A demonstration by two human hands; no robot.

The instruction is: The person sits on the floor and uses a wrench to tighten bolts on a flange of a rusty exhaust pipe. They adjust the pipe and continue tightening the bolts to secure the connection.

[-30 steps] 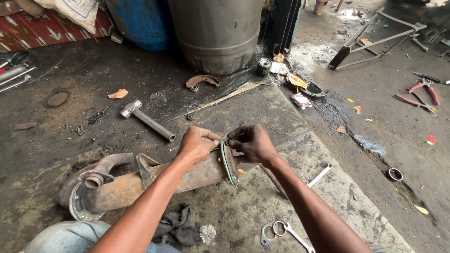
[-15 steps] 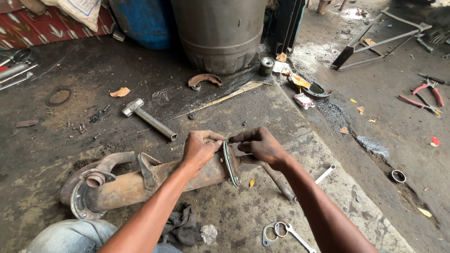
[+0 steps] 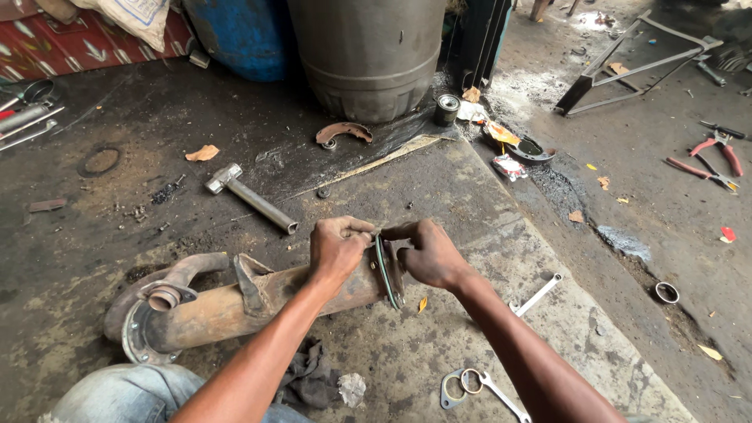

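So, everything here sits around the rusty exhaust pipe lying across the concrete floor. Off its left end there's a round flange with a short stub. Above it, farther back, a hammer lies on the floor, and a curved brake shoe beyond that near the big grey drum. At the pipe's right end, the left hand is curled shut, pinching the top of a thin green gasket ring against the end flange. The right hand is closed on the same ring from the other side. Right of that, a spanner; below, another wrench.
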